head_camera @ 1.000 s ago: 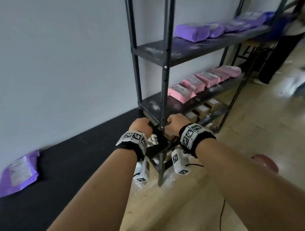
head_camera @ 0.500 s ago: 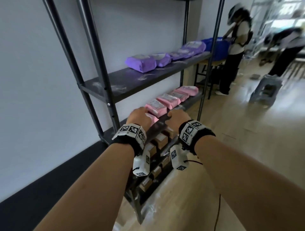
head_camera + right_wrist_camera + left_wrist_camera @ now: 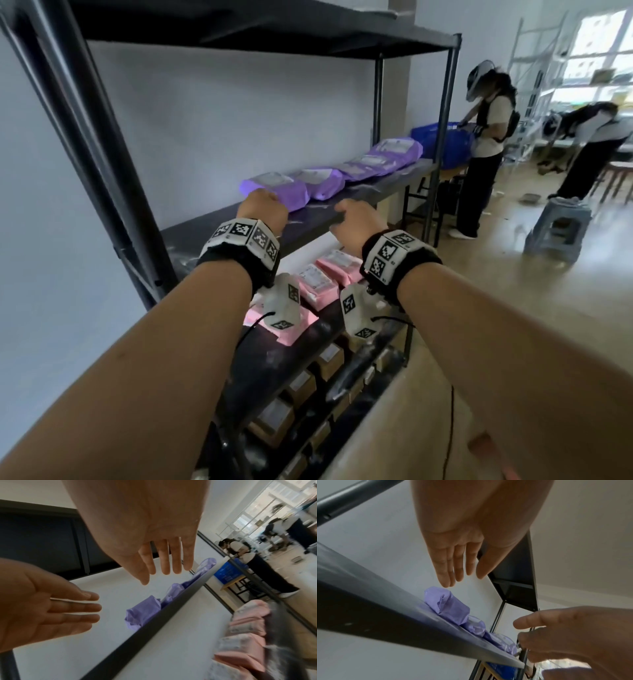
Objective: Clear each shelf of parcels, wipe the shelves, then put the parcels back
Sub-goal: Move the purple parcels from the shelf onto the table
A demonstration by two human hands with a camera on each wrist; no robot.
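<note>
Several purple parcels (image 3: 277, 186) lie in a row on the dark middle shelf (image 3: 308, 222) of a metal rack. My left hand (image 3: 265, 207) hovers just before the nearest purple parcel (image 3: 450, 605), fingers straight and empty (image 3: 464, 574). My right hand (image 3: 352, 219) is beside it over the shelf's front edge, also spread with nothing in it (image 3: 159, 573). Neither hand touches a parcel. Pink parcels (image 3: 318, 281) sit on the shelf below, and brown boxes (image 3: 274, 418) on the lowest level.
The rack's front post (image 3: 85, 137) rises left of my arms, and an upper shelf (image 3: 239, 31) hangs overhead. Two people work at the right near a blue crate (image 3: 448, 144). A grey stool (image 3: 556, 226) stands on the wooden floor.
Both hands have risen from the lower shelf's front edge to the purple-parcel shelf, and their fingers have straightened. The head view has tilted up and turned right.
</note>
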